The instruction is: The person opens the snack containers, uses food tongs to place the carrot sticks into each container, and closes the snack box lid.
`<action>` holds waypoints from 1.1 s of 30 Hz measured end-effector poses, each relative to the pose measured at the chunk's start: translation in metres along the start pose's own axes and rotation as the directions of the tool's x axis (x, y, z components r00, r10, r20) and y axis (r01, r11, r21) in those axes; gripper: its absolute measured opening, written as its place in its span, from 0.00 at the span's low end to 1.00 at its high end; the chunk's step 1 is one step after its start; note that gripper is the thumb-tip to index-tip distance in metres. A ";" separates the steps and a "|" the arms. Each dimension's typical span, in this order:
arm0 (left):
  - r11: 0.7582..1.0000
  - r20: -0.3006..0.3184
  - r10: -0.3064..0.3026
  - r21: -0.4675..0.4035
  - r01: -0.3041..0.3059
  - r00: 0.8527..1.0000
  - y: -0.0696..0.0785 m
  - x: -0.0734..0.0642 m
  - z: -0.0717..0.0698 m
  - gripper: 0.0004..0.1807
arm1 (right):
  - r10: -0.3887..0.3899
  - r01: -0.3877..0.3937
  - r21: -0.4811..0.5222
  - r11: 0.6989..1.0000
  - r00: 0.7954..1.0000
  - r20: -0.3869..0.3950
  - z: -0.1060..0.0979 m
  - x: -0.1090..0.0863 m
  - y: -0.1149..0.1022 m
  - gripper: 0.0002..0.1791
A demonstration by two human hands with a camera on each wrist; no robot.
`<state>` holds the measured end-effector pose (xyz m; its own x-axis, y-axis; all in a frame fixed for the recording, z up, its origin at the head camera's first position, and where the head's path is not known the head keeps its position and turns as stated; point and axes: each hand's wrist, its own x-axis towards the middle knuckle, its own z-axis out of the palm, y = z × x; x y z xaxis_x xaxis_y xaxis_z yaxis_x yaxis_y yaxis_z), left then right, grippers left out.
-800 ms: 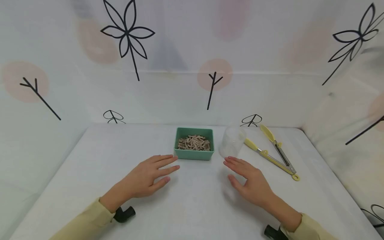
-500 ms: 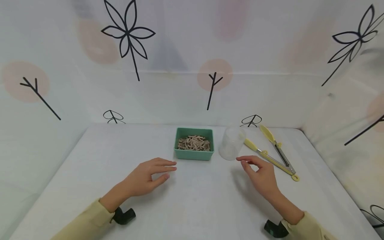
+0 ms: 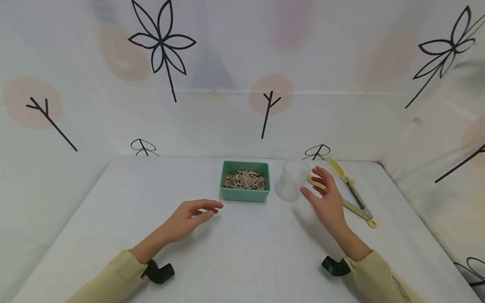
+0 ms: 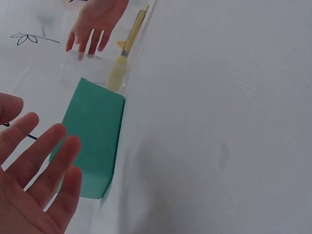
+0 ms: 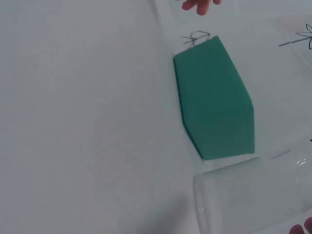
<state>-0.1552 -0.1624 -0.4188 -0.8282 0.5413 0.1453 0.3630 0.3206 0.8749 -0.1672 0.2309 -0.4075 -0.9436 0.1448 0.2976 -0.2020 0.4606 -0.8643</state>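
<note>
Hovering by the clear cup (image 3: 291,185), right hand (image 3: 329,206) is holding its fingers loosely spread; left hand (image 3: 185,221) is floating with relaxed fingers near the green box (image 3: 244,195), cup's standing beside it on the worktop (image 3: 242,256).

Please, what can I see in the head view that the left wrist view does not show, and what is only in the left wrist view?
Only the head view shows the brownish pieces inside the box, both sleeves and the black wrist devices.

Only the left wrist view shows the palm side of the left hand; the head view shows its back.

Both show the green box, clear cup, yellow tongs and right hand.
</note>
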 end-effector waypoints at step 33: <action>0.996 -0.011 0.077 -0.037 -0.077 0.997 0.001 0.017 0.026 0.25 | -0.003 -0.013 0.140 0.990 0.993 0.114 0.008 -0.012 -0.028 0.26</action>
<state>-0.1581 -0.1327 -0.4270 -0.8025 0.5557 0.2171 0.4098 0.2491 0.8775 -0.1527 0.2091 -0.3895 -0.9668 0.0424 0.2519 -0.2242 0.3312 -0.9165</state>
